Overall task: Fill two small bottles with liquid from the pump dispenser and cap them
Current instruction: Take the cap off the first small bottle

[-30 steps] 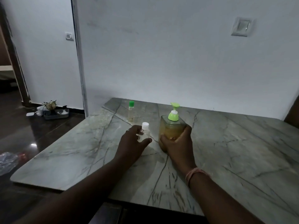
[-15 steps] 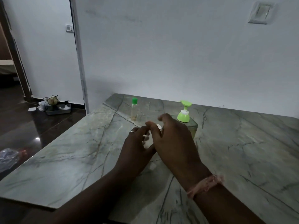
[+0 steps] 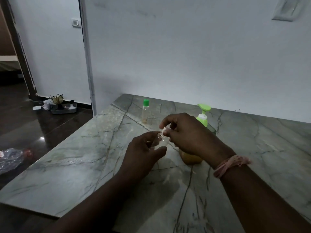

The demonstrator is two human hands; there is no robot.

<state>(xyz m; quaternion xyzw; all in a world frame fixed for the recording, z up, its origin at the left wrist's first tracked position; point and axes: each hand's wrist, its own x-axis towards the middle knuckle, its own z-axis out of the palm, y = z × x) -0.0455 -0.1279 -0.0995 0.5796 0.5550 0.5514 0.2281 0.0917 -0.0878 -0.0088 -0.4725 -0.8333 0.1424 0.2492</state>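
Nearest, toward the middle of the grey-veined marble counter [image 3: 70, 165], the left hand [image 3: 143, 153] curls its fingers round a small clear plastic bottle [image 3: 162, 141], held upright with its long axis vertical. Directly above its open neck the right hand [image 3: 188, 137] pinches a white screw cap [image 3: 164, 131] between thumb and fingertips, barely apart from the rim. Just behind the right hand, touching-close on that side, stands the clear pump dispenser with a lime-green head [image 3: 202, 117], so the bottle must travel rightward and back to reach the spout. Farther off, near the counter's back edge, a green-capped small bottle [image 3: 145, 111] waits.
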